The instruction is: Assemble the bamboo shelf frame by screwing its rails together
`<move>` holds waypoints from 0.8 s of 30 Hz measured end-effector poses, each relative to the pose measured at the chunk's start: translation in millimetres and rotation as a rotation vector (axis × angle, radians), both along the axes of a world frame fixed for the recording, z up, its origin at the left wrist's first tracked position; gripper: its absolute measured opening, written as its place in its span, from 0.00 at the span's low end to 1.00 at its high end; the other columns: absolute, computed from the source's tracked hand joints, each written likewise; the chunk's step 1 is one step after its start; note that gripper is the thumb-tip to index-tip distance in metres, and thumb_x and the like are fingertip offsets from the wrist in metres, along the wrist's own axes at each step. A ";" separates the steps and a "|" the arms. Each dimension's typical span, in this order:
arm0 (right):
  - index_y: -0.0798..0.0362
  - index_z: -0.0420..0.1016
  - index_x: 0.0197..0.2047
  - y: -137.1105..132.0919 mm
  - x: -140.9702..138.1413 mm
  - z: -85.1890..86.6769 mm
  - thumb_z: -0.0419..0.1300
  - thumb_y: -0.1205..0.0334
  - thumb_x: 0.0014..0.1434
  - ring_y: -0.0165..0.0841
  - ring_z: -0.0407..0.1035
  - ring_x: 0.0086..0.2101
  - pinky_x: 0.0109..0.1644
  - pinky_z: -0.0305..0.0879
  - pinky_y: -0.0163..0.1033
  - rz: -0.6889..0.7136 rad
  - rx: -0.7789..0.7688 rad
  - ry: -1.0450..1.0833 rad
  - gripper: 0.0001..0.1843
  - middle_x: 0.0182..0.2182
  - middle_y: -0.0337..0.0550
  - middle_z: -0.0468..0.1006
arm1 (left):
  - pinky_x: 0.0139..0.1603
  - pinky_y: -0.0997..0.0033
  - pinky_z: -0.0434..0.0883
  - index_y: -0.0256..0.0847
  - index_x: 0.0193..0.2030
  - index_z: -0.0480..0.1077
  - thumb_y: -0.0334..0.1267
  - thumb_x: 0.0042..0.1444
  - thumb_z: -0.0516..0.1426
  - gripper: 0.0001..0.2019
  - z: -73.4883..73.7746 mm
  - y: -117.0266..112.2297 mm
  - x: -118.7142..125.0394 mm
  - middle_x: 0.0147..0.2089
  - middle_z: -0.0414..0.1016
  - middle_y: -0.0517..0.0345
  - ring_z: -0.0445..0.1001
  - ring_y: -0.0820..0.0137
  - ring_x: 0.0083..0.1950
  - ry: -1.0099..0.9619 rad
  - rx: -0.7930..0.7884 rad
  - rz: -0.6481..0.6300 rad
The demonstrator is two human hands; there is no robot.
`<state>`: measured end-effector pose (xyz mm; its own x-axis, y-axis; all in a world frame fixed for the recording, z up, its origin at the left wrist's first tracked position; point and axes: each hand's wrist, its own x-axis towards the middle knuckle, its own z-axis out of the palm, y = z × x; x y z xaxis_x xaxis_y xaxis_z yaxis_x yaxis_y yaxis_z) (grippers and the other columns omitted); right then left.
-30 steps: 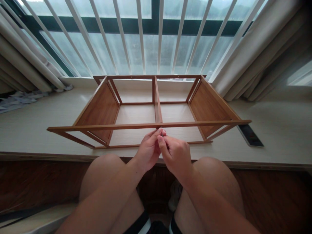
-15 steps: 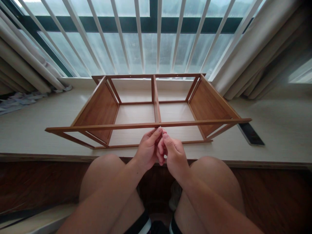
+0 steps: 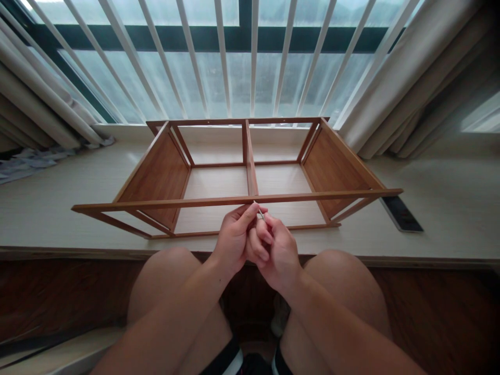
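A brown wooden frame [image 3: 213, 202] with two side panels and a middle divider stands on the pale ledge. Just below the middle of its near top rail, my two hands meet. A small, thin metal rod [image 3: 261, 213] slants between my fingertips, its upper end close to the rail; whether it touches the wood I cannot tell. My left hand [image 3: 234, 234] is closed, thumb and forefinger pinching near the rod's upper end. My right hand [image 3: 279, 255] is closed too, with thumb and finger on the lower end. The rod's exact kind is too small to make out.
A dark phone [image 3: 404, 213] lies on the ledge [image 3: 50, 219] by the frame's right corner. Behind stand white window bars [image 3: 253, 67], with curtains [image 3: 414, 88] at both sides. My knees [image 3: 347, 281] are close to the ledge's front edge.
My right hand has shifted slightly and its fingers have turned, so more of the metal rod shows at a slant. The wooden frame has stayed in place.
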<state>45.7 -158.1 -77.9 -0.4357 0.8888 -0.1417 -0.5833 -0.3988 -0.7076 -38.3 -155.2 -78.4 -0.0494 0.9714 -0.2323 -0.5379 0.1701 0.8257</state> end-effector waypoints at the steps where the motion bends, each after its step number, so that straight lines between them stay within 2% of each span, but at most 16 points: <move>1: 0.49 0.53 0.17 -0.2 0.0 -0.1 0.48 0.48 0.64 0.25 0.48 0.10 0.14 0.44 0.31 -0.006 0.010 -0.027 0.26 0.08 0.30 0.55 | 0.08 0.79 0.56 0.35 0.42 0.75 0.52 0.55 0.61 0.19 -0.5 -0.5 -0.1 0.15 0.69 0.63 0.64 0.73 0.10 -0.007 -0.006 -0.009; 4: 0.50 0.56 0.18 -2.4 0.3 -3.5 0.50 0.46 0.65 0.23 0.47 0.11 0.15 0.43 0.31 -0.090 0.109 -0.177 0.28 0.08 0.31 0.57 | 0.09 0.79 0.55 0.36 0.39 0.74 0.50 0.55 0.61 0.16 -2.1 -1.3 0.2 0.14 0.67 0.65 0.61 0.75 0.09 -0.051 -0.002 -0.026; 9: 0.51 0.56 0.18 -3.4 5.4 -8.7 0.48 0.44 0.67 0.24 0.49 0.14 0.19 0.44 0.33 -0.194 0.370 -0.492 0.29 0.11 0.32 0.57 | 0.17 0.81 0.60 0.35 0.31 0.72 0.45 0.53 0.64 0.13 -1.1 1.7 1.3 0.19 0.68 0.64 0.64 0.79 0.16 -0.115 -0.002 0.006; 15: 0.51 0.56 0.19 3.8 14.9 -10.8 0.47 0.47 0.69 0.27 0.54 0.19 0.26 0.48 0.36 -0.245 0.671 -0.842 0.29 0.15 0.35 0.58 | 0.27 0.80 0.65 0.35 0.30 0.72 0.42 0.52 0.65 0.11 -3.2 5.7 1.4 0.25 0.68 0.62 0.67 0.79 0.24 -0.236 -0.004 -0.003; 18: 0.51 0.56 0.19 6.1 18.3 -8.2 0.48 0.49 0.69 0.27 0.54 0.19 0.27 0.47 0.37 -0.271 0.798 -0.970 0.28 0.16 0.35 0.59 | 0.29 0.79 0.65 0.36 0.31 0.71 0.41 0.53 0.64 0.10 -3.8 6.1 0.8 0.27 0.68 0.61 0.67 0.78 0.27 -0.257 0.016 -0.017; 24: 0.51 0.59 0.20 11.0 24.1 3.0 0.53 0.48 0.66 0.27 0.53 0.19 0.29 0.46 0.38 -0.354 0.932 -1.259 0.26 0.16 0.36 0.63 | 0.30 0.77 0.65 0.36 0.31 0.69 0.41 0.56 0.62 0.10 -1.7 5.2 0.4 0.26 0.65 0.62 0.65 0.77 0.27 -0.289 0.040 -0.063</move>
<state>69.8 -147.1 -74.9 -0.2296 0.8922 0.3890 0.5653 0.4476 -0.6929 -37.8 -150.0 -80.1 0.0743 0.9790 -0.1897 -0.7409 0.1816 0.6466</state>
